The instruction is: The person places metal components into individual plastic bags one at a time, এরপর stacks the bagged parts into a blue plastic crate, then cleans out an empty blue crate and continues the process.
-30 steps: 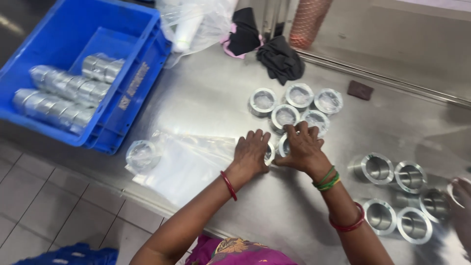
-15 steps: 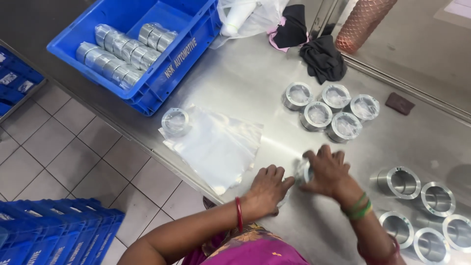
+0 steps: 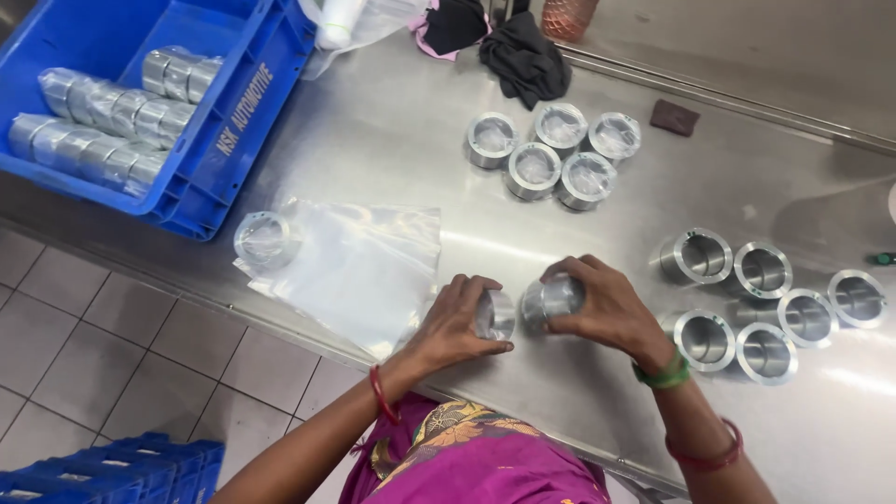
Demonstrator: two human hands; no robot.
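My left hand [image 3: 455, 322] grips one short metal ring [image 3: 497, 315] and my right hand [image 3: 602, 305] grips a second metal ring [image 3: 551, 301]. Both rings are wrapped in clear film and are held side by side just above the steel table [image 3: 392, 140]. A pile of clear plastic bags [image 3: 359, 271] lies left of my left hand, with one bagged ring [image 3: 266, 240] at its far corner. Several wrapped rings [image 3: 555, 154] stand grouped farther back. Several bare rings [image 3: 761, 303] stand to the right of my right hand.
A blue crate [image 3: 210, 187] holding rolls of wrapped rings [image 3: 103, 117] sits at the table's left end. A dark cloth [image 3: 525, 58], a plastic bag [image 3: 359, 23] and a copper-coloured cup [image 3: 569, 17] lie at the back. More blue crates [image 3: 112, 471] stand on the tiled floor.
The view has shifted. My hands have drawn back from the wrapped group towards the table's front edge and now hold two wrapped rings side by side.
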